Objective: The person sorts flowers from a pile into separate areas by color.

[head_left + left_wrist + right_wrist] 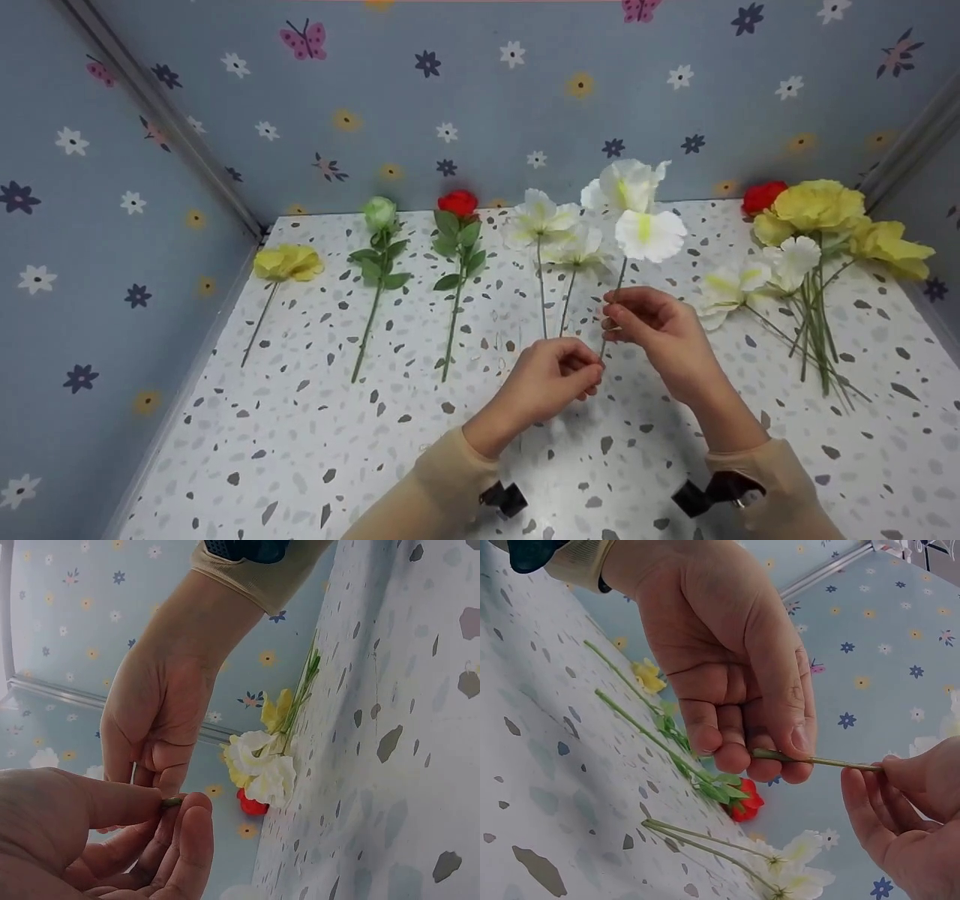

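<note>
A white artificial iris with yellow streaks (637, 234) stands raised off the table between both hands. Low on its green stem (836, 763), near the cut end, my left hand (547, 379) pinches it between thumb and fingers. Higher up, my right hand (667, 341) pinches the same stem, as the right wrist view also shows. Behind my left hand lie two more white flowers (541, 216), their lower stems hidden by it in the head view. Only the stem's end (172, 802) shows in the left wrist view.
To the left lie a red rose (457, 202), a pale green rose (380, 214) and a yellow flower (288, 262), spaced apart. At right is a pile of yellow, white and red flowers (819, 204). Patterned panels (480, 105) wall in the speckled tabletop (360, 457).
</note>
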`<state>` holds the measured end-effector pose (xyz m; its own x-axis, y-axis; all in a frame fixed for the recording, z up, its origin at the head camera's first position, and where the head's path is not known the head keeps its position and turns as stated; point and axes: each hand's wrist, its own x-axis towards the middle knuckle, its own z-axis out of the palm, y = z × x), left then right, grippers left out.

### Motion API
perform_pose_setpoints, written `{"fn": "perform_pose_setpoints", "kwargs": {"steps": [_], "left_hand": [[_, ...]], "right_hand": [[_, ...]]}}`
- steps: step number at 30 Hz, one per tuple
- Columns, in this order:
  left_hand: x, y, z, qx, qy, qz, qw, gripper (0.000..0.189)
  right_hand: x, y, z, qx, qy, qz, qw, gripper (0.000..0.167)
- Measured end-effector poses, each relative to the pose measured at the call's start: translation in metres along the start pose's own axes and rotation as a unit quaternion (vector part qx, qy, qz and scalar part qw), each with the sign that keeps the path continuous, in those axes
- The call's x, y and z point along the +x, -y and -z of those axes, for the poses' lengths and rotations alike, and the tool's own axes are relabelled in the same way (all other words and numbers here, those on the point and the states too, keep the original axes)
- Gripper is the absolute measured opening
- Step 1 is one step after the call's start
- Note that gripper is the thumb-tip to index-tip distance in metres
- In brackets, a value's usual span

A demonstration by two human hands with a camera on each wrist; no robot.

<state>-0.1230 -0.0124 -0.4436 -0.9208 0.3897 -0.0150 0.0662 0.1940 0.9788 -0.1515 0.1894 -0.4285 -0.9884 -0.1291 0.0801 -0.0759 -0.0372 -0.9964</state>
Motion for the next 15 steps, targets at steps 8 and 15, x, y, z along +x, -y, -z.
{"fn": "perform_pose_setpoints", "kwargs": {"steps": [8, 15], "left_hand": [[-0.0025, -0.0043, -0.0006, -0.002, -0.019, -0.001, 0.9998, 0.006], [-0.0020, -0.0066, -0.0008, -0.010, -0.030, -0.013, 0.9994, 0.006]], "right_hand": [[-0.0003, 0.0025, -0.0027, -0.002, -0.002, 0.008, 1.0000, 0.018], [-0.0012, 0.0009, -0.0041, -0.004, 0.001, 0.007, 1.0000, 0.019]]}}
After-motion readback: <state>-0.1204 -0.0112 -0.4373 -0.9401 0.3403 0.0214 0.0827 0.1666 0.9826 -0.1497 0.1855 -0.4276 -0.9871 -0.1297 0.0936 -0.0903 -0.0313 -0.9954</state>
